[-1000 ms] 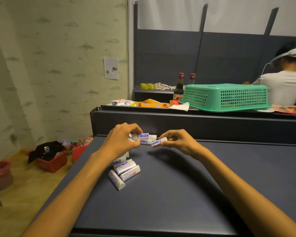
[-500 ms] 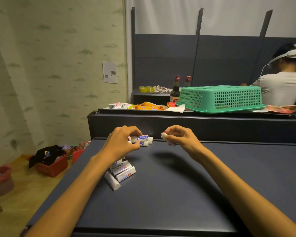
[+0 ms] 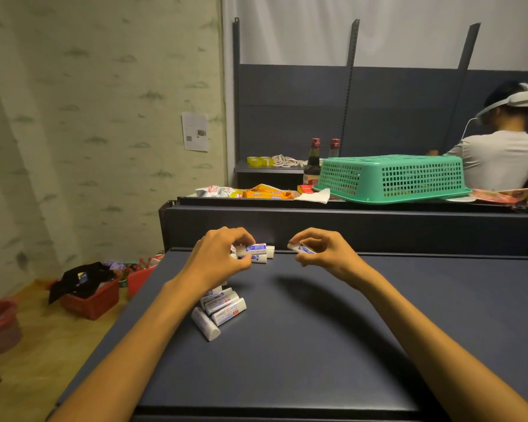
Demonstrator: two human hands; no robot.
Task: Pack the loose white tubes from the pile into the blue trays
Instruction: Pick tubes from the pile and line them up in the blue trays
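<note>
Several loose white tubes (image 3: pixel 221 310) with blue and red print lie in a small pile on the dark table (image 3: pixel 302 345), under my left wrist. My left hand (image 3: pixel 218 258) grips a bunch of white tubes (image 3: pixel 256 252) near the table's far edge, their capped ends sticking out to the right. My right hand (image 3: pixel 320 249) pinches a single white tube (image 3: pixel 299 248) between thumb and fingers, a short gap to the right of that bunch. No blue tray shows in this view.
A raised dark ledge (image 3: pixel 348 226) runs behind the table, bearing snack packets (image 3: pixel 256 193), two bottles (image 3: pixel 313 161) and an upturned green basket (image 3: pixel 390 178). A person (image 3: pixel 500 153) sits at the far right. Red bins (image 3: pixel 89 296) stand on the floor to the left.
My right hand drew its tube away from the bunch in my left hand, to the right. The camera tilted down a little. The pile stayed put.
</note>
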